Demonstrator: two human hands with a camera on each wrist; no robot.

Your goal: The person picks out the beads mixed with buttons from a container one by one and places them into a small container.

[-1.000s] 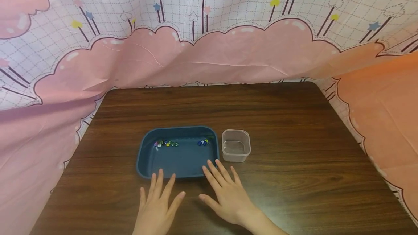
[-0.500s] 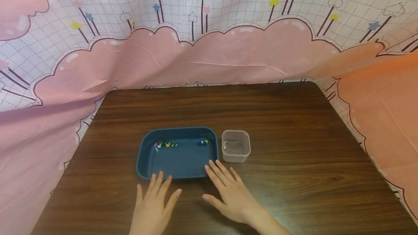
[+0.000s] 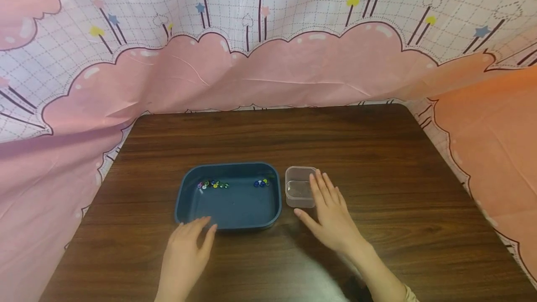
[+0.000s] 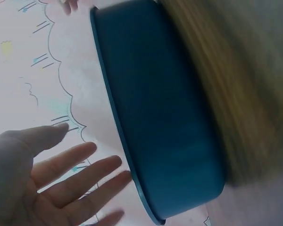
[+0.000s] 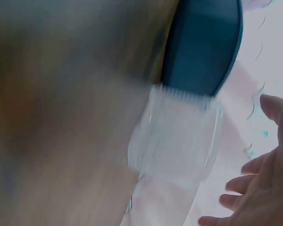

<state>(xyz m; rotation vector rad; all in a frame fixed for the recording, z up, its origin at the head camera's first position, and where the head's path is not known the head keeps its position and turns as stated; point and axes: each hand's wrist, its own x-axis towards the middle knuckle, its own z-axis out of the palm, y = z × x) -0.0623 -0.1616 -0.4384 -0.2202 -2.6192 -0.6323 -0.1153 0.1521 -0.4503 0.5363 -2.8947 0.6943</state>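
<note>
A dark blue rectangular tray (image 3: 232, 209) stands on the table with several small shiny beads (image 3: 215, 184) in a row at its back left and a smaller cluster of beads (image 3: 262, 183) at its back right. Just right of it is a clear square plastic tub (image 3: 299, 202). My left hand (image 3: 184, 248) is at the tray's front left rim, its fingers relaxed and holding nothing; the left wrist view shows them spread beside the tray's outer wall (image 4: 160, 113). My right hand (image 3: 331, 213), fingers extended, overlaps the right side of the tub in the head view and grips nothing.
The brown wood-grain table (image 3: 398, 190) reaches back to a hanging cloth (image 3: 260, 73) printed with pink clouds. An orange-tinted stretch of cloth (image 3: 491, 139) hangs at the right.
My right hand has moved right and away from me, from the tray's front right corner to the tub. My left hand has shifted slightly left, its fingers drawn closer together.
</note>
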